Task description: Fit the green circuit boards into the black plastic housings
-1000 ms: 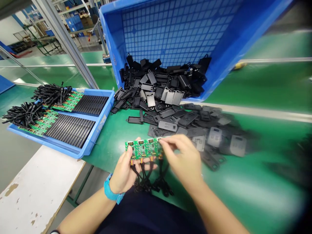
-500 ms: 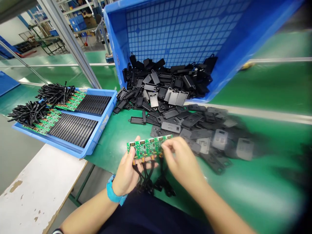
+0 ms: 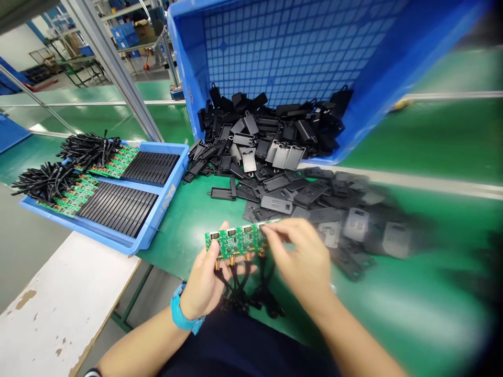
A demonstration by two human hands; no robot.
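Head view: left hand (image 3: 200, 285) clamps a green circuit-board strip (image 3: 236, 240) trailing black cables (image 3: 239, 290), fingers wrapped round its left end. Right hand (image 3: 301, 259) pinches the right end, fingers together.

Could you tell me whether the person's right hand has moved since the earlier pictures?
Yes, slightly: the right hand has shifted rightward, away from the blue tray.

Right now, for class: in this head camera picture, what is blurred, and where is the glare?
In the head view, the dark covers at right smear into blur, the green mat shows pale glare low right, and the circuit board stays fairly sharp, though the right hand is slightly soft.
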